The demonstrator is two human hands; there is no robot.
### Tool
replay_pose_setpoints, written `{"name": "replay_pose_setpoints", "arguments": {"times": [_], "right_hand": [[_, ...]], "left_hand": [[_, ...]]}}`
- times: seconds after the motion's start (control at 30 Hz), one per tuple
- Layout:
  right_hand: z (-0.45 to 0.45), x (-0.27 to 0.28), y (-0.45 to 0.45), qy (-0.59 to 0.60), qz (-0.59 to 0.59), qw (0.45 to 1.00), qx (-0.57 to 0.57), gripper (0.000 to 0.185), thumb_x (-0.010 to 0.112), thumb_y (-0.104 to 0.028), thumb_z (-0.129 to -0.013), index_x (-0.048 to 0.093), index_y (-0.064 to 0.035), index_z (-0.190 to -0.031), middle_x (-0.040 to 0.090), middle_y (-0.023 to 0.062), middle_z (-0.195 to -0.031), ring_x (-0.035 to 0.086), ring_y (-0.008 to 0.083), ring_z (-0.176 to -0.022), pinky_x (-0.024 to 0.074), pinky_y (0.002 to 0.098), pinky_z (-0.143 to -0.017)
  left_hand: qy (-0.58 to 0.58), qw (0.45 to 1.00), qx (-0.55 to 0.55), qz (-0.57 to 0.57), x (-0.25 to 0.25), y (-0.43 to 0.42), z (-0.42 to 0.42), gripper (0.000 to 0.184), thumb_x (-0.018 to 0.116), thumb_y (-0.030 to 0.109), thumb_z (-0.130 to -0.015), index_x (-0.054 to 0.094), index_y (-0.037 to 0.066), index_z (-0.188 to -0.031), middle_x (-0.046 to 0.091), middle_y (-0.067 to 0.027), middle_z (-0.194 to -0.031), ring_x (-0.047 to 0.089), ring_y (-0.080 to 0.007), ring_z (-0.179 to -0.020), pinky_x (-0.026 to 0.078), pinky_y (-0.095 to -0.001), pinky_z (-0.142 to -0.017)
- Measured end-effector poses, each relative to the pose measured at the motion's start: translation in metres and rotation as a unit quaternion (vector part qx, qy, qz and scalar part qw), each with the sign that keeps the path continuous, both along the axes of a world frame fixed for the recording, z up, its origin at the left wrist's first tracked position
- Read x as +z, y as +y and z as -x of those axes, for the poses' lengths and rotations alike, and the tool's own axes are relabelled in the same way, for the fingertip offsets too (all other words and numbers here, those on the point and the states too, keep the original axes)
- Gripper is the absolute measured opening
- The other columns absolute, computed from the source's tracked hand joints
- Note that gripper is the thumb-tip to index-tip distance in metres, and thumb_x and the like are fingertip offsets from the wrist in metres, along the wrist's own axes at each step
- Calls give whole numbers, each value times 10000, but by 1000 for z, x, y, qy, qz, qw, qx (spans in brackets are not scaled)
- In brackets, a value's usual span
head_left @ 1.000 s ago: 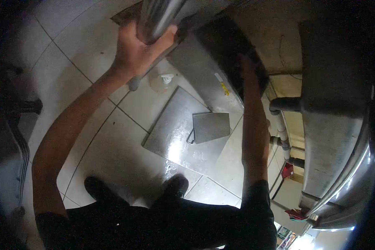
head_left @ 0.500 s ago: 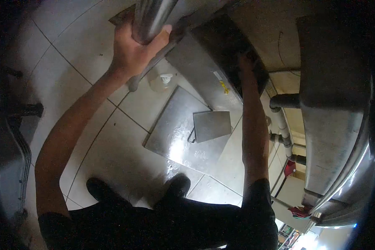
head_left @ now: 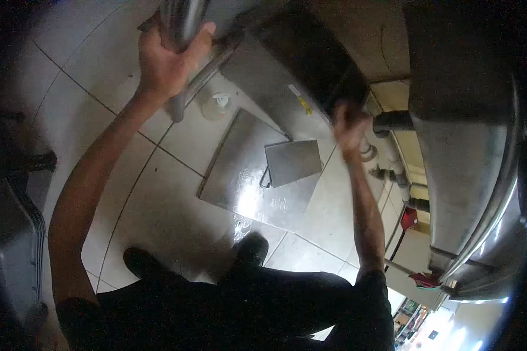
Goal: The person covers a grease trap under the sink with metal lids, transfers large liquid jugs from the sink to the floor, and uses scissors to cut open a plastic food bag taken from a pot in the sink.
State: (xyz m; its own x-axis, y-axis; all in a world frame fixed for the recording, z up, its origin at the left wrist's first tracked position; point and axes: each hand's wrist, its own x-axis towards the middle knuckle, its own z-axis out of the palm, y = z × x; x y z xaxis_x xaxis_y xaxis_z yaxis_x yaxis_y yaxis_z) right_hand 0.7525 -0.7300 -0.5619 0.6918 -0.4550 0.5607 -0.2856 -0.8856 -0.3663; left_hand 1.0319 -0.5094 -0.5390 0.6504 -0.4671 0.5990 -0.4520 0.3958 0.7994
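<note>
My left hand [head_left: 165, 67] is wrapped round a thick metal tube [head_left: 184, 20], which looks like a table leg. My right hand [head_left: 351, 127] is at the near right corner of an open metal box [head_left: 269, 79] with a dark inside; it is smeared by motion, and I cannot make out its fingers or anything in them. A yellow mark [head_left: 305, 105] shows on the box's side. On the floor in front of the box lies a wet metal sheet [head_left: 231, 169]. Across it rests a smaller metal plate [head_left: 294, 164] with a wire handle.
A pump bottle [head_left: 215, 108] with a white top stands on the tiled floor [head_left: 175, 205] beside the box. Drain pipes [head_left: 396, 167] run along the right, below a large metal basin [head_left: 465, 169]. Dark equipment [head_left: 12, 216] stands at the left. My shoes [head_left: 253, 248] are near the sheet.
My right hand has come out of the dark box toward me, to its near corner. My left hand keeps its hold on the tube. The whole view has shifted slightly.
</note>
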Motion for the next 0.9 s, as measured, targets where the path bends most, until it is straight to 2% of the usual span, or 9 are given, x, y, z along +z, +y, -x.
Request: {"name": "replay_pose_setpoints", "arguments": {"times": [0.07, 0.3, 0.37, 0.43, 0.5, 0.6, 0.73, 0.83, 0.9], "right_hand": [[48, -66, 24, 196, -138, 971, -3, 235, 542, -252, -824, 585, -45, -720, 573, 93, -606, 539, 234, -490, 431, 354, -480], [153, -250, 58, 560, 210, 802, -14, 241, 574, -177, -763, 583, 6, -920, 600, 173, -940, 585, 287, -903, 499, 355, -695], [163, -271, 57, 545, 40, 834, -73, 208, 541, -162, -799, 575, -8, -935, 595, 137, -871, 588, 243, -860, 493, 326, -680], [173, -284, 50, 121, -274, 954, 29, 206, 526, -150, -813, 584, -12, -954, 605, 128, -879, 589, 216, -831, 488, 315, -673], [175, -243, 55, 475, -144, 866, 60, 317, 438, -134, -838, 525, -56, -1132, 534, 204, -1134, 498, 329, -1098, 420, 391, -921], [187, -246, 62, 311, 39, 940, 132, 320, 446, -125, -839, 503, -48, -1145, 557, 199, -1083, 552, 329, -1004, 465, 404, -846], [211, -283, 77, 450, -134, 883, 25, 381, 452, -225, -857, 467, -117, -1222, 427, 160, -1287, 434, 341, -1150, 368, 396, -966], [217, -278, 90, 194, -190, 949, 157, 279, 389, -198, -891, 479, -41, -1103, 550, 181, -1043, 566, 347, -870, 462, 454, -745], [225, -273, 100, 236, -80, 958, 144, 327, 363, -270, -903, 467, -52, -1123, 569, 195, -935, 565, 361, -798, 451, 458, -708]], "left_hand": [[-2, 1000, 12, -18, 1, 1, 1, 186, 605, 110, -839, 520, 68, -679, 514, 3, -520, 477, -62, -448, 373, -230, -434], [47, 998, 26, -42, 9, 2, 5, 227, 582, 123, -854, 510, 72, -645, 502, 2, -514, 473, -79, -447, 377, -239, -444], [24, 999, 14, -39, 3, 2, 1, 218, 579, 123, -855, 505, 69, -658, 498, 1, -519, 468, -81, -449, 377, -241, -449], [2, 999, 17, -34, 5, 1, 0, 210, 577, 124, -857, 500, 66, -671, 493, 0, -523, 463, -83, -450, 377, -243, -454], [82, 996, 4, -41, 9, 1, 4, 195, 572, 123, -859, 490, 63, -693, 486, -1, -533, 456, -85, -453, 378, -252, -461], [99, 994, 10, -33, 9, -2, 6, 175, 576, 128, -858, 489, 61, -722, 484, 2, -538, 457, -85, -454, 379, -258, -467], [34, 996, 28, -75, -2, 0, -3, 138, 574, 130, -861, 498, 58, -771, 487, 0, -546, 459, -91, -458, 380, -259, -471], [43, 998, 9, -33, 5, -1, 3, 143, 568, 133, -865, 501, 56, -765, 484, 1, -542, 464, -92, -465, 380, -257, -476], [23, 998, 3, -50, -1, -2, -2, 139, 568, 123, -863, 496, 55, -766, 476, -3, -536, 471, -94, -474, 380, -255, -475]]}}
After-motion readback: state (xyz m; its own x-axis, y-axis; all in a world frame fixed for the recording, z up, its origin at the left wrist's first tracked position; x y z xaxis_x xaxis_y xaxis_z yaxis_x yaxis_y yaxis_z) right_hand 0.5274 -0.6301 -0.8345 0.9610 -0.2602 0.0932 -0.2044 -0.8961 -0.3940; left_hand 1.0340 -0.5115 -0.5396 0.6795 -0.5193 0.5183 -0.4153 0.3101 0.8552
